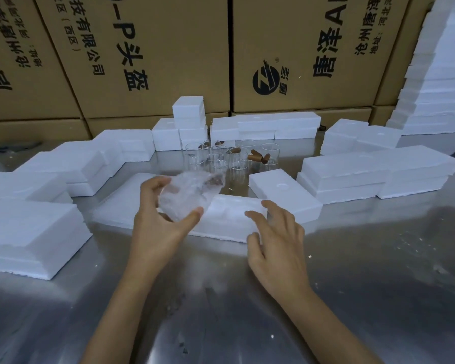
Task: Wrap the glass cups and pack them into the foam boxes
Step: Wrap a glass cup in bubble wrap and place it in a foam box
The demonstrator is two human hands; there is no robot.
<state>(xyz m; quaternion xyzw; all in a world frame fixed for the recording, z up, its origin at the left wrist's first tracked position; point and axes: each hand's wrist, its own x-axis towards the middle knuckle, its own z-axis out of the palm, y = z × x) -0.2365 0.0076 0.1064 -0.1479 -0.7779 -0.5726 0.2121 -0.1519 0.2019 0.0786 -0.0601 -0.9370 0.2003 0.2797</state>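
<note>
left hand has its thumb and fingers curled round the bubble-wrapped glass cup, right hand spread, empty; wrap's probably slippery and the glass fragile, so cradle the middle

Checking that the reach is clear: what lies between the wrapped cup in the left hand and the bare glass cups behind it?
Only bare steel table separates the wrapped cup from the glass cups, as the head view shows.

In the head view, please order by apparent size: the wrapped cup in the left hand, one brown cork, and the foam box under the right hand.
1. foam box, largest
2. wrapped cup
3. brown cork, smallest, though it lies farther from the camera.
</note>
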